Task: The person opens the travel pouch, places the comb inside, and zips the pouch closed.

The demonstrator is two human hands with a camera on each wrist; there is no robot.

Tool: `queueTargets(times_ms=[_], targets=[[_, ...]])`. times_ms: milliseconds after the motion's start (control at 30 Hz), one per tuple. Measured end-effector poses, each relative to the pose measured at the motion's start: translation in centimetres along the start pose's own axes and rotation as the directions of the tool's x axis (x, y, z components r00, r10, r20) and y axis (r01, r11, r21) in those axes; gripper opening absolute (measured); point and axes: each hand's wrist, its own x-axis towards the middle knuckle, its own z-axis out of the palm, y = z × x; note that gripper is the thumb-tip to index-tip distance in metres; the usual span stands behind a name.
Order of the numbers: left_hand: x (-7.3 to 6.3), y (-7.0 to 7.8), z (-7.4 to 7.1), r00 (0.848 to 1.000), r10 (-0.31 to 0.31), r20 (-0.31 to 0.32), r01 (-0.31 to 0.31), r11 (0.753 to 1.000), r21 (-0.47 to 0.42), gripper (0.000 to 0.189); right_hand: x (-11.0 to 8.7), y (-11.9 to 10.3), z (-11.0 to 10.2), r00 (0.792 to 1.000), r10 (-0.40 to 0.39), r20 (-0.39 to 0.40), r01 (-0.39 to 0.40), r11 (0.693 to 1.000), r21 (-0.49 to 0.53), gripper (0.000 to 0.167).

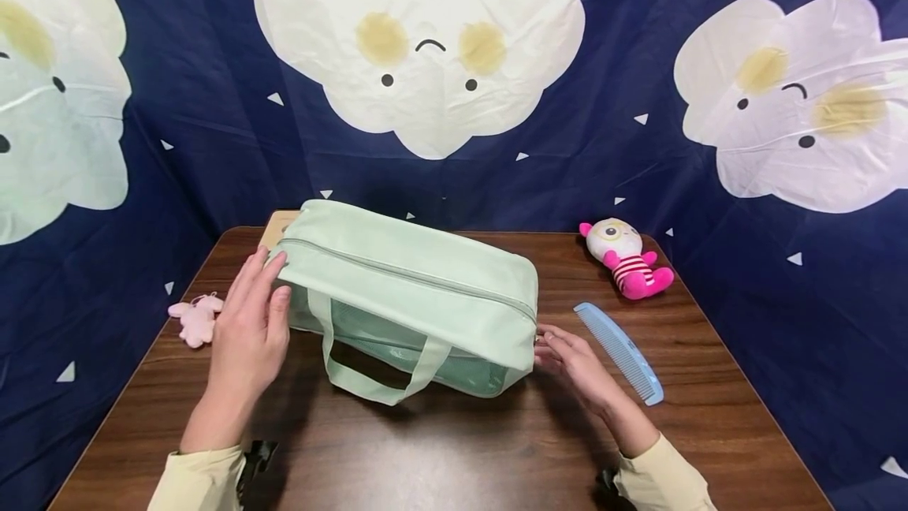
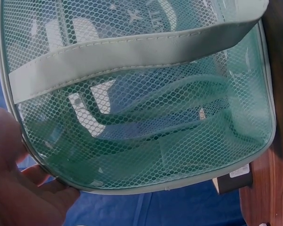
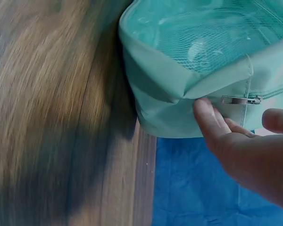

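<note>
A pale green zip bag (image 1: 418, 259) with see-through mesh sides stands on the table, its top zipper closed along the visible length. One strap handle (image 1: 369, 391) hangs down on the near side. My left hand (image 1: 248, 330) rests against the bag's left end with fingers extended; in the left wrist view, fingertips (image 2: 61, 193) touch the piped edge. At the other end, my right hand (image 1: 578, 369) touches the end panel with its fingers fairly straight. The metal zipper pull (image 3: 240, 100) lies just beside those fingers, and the thumb stays apart from them.
A blue comb (image 1: 620, 349) lies right of the bag, with a pink-and-white plush toy (image 1: 627, 259) behind it. A small pink plush (image 1: 196, 322) lies at left. Part of a light wooden object (image 1: 275, 229) shows behind the bag. Dark blue cloth (image 1: 454, 195) surrounds the brown table (image 1: 440, 464).
</note>
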Motion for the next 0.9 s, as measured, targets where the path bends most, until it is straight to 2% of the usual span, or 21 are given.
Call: queueTargets(times_ms=[133,333,433,733,900], targets=[[0.0,0.1,0.0,1.0,-0.011,0.012,0.011,1.0,0.013,0.041,0.1,0.0,-0.6,1.0,0.006,0.024,-0.008,0.995,0.102,0.048],[0.0,0.2,0.2,1.0,-0.015,0.009,0.015,1.0,0.017,0.042,0.2,0.3,-1.2,0.997,-0.019,0.081,0.004,0.983,0.181,0.031],[0.0,0.2,0.2,1.0,-0.015,0.011,0.015,1.0,0.019,0.042,0.1,0.3,-1.4,0.995,-0.012,0.099,-0.009,0.977,0.213,0.029],[0.2,0.3,0.2,1.0,-0.021,0.02,0.02,1.0,0.022,0.041,-0.1,0.3,-1.7,0.986,-0.029,0.162,-0.01,0.972,0.236,0.024],[0.2,0.4,0.4,1.0,-0.023,0.01,0.023,0.999,0.032,0.039,-0.4,0.3,-1.9,0.989,-0.037,0.145,0.003,0.973,0.232,0.024]])
